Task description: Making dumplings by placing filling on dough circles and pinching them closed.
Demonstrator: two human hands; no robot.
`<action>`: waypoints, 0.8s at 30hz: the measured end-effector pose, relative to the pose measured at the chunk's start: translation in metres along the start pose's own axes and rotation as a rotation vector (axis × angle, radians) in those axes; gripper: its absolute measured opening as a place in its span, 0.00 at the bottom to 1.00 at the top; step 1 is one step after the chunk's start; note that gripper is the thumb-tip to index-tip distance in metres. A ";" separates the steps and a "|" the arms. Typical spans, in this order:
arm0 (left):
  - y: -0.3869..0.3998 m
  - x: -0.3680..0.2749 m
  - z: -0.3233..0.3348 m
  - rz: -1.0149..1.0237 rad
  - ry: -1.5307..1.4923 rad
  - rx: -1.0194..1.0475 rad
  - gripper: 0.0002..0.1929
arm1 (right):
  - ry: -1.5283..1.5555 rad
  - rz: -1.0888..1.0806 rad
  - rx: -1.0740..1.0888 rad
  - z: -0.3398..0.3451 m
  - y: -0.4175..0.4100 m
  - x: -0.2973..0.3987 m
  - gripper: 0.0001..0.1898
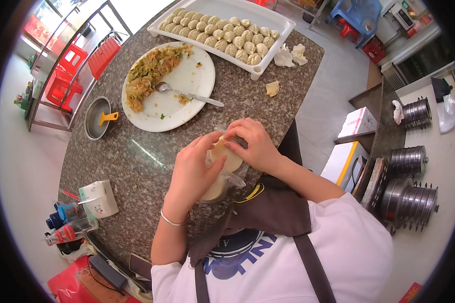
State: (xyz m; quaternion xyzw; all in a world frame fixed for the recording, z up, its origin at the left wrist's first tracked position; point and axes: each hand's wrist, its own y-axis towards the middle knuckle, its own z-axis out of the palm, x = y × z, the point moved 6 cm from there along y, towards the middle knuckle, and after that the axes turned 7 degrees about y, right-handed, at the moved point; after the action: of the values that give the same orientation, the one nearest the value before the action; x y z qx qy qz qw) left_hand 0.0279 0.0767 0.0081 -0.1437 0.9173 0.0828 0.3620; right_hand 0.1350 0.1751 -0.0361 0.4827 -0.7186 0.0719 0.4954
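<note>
Both hands meet over a stack of round dough wrappers [232, 161] in clear plastic at the table's near edge. With fingertips at the top wrapper's far rim, my right hand [252, 142] seems to pinch it. My left hand [197, 163], a bangle on its wrist, curves around the wrapper's left side; whether it grips the dough is unclear. More wrappers [213, 190] lie in plastic nearer my body. Beyond the hands, a white oval plate [174, 113] holds chopped vegetable filling [148, 75] and a metal spoon [189, 94]. Rows of pleated dumplings [227, 36] fill a white tray [256, 70].
On the speckled stone table [148, 166] are a metal bowl [94, 127] with a yellow-handled tool [109, 117], a tissue pack [100, 199], a dough scrap [272, 88] and crumpled tissues [284, 57]. A glass bottle [70, 231] lies at lower left.
</note>
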 end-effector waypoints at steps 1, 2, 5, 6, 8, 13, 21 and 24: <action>-0.001 0.000 0.000 0.004 -0.001 -0.001 0.22 | -0.016 -0.020 0.031 0.001 0.000 0.002 0.06; -0.001 0.000 0.000 0.007 0.002 0.001 0.22 | -0.032 -0.040 0.063 0.001 0.000 0.004 0.06; 0.000 0.002 -0.001 -0.023 -0.002 0.012 0.19 | 0.034 -0.184 0.119 -0.001 -0.002 0.020 0.06; 0.000 0.004 0.000 -0.034 0.011 0.064 0.16 | 0.034 -0.185 0.117 -0.003 -0.001 0.021 0.06; 0.000 0.008 0.004 -0.043 0.027 0.115 0.14 | 0.091 -0.149 0.118 -0.008 -0.001 0.018 0.03; 0.002 0.004 -0.008 0.109 -0.187 0.010 0.09 | 0.253 0.030 0.199 -0.011 0.003 0.006 0.07; -0.004 0.016 -0.043 -0.137 -1.255 -0.140 0.03 | 0.107 -0.166 0.081 -0.013 0.057 0.009 0.16; -0.003 0.020 -0.033 -0.254 -1.233 -0.092 0.04 | -0.034 0.105 0.217 0.003 0.089 -0.007 0.20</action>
State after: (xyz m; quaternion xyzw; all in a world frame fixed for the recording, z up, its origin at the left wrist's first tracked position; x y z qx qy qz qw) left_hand -0.0058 0.0611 0.0178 -0.1929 0.5112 0.1459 0.8247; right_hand 0.0648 0.2242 -0.0093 0.4963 -0.7391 0.1669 0.4238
